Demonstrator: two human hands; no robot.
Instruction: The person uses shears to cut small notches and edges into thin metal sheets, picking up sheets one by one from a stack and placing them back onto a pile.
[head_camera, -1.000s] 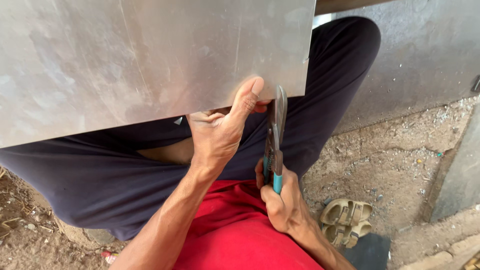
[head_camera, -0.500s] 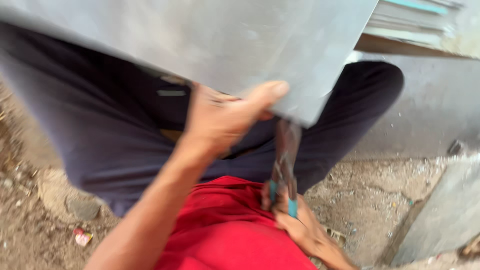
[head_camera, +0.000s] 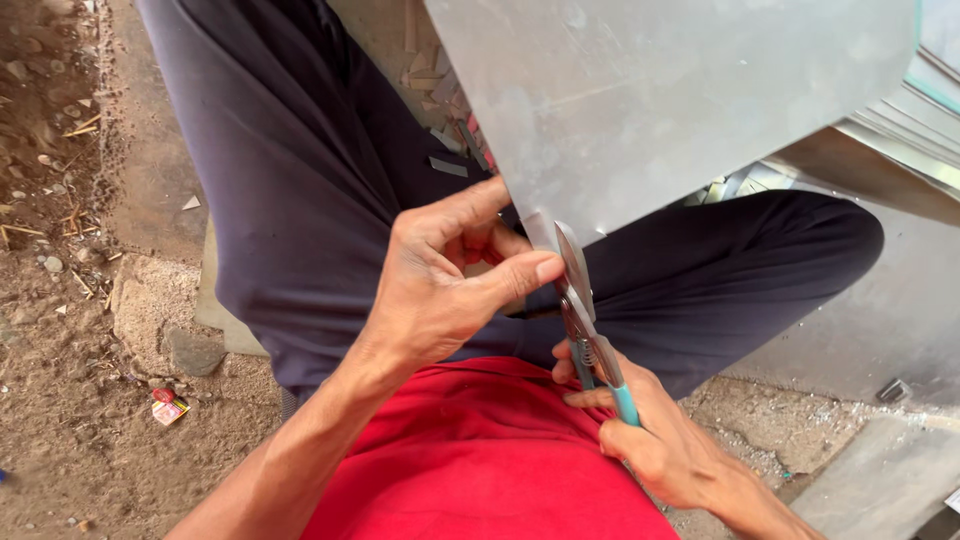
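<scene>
Dull grey metal sheet (head_camera: 680, 110), snips (head_camera: 585, 315) at edge

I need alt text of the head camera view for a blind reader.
A seated person's right hand works teal-handled snips at the lower edge of a grey metal sheet, which the left hand pinches. Dark trousers, red shirt, dirt ground.

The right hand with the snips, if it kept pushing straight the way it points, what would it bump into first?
Most likely the grey metal sheet: the right hand aims the snips up at its lower corner, where the blades already meet the edge. Depth is hard to judge.
</scene>
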